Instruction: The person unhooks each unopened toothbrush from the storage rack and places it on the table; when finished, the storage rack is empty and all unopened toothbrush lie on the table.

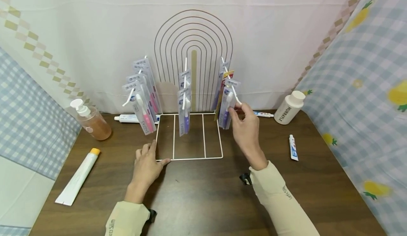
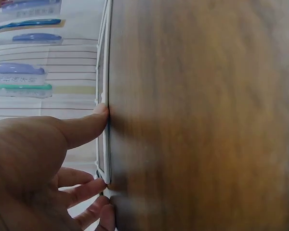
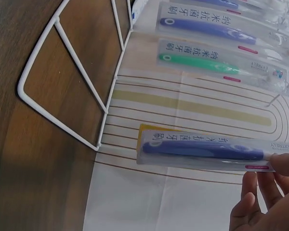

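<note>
My right hand [image 1: 246, 125] pinches a packaged purple toothbrush [image 1: 226, 110] between thumb and fingers, at the front of the right-hand hook of a white wire rack [image 1: 205, 137]. In the right wrist view, the purple toothbrush [image 3: 202, 150] lies in its clear pack, a yellow-edged pack [image 3: 149, 128] behind it. My left hand [image 1: 147, 165] rests at the rack's front left corner, thumb on the front bar and fingers by the side bar; the left wrist view shows its thumb [image 2: 84, 126] touching the white wire. Packaged toothbrushes also hang from the middle hook [image 1: 186, 63] and left hook [image 1: 128, 98].
A pump bottle [image 1: 96, 124] and a yellow-capped tube [image 1: 79, 176] are on the left. Behind the rack lies a toothpaste tube [image 1: 128, 118]. On the right are a white bottle [image 1: 288, 108], a small tube [image 1: 293, 147] and another tube [image 1: 263, 114]. Curtains hang around the table.
</note>
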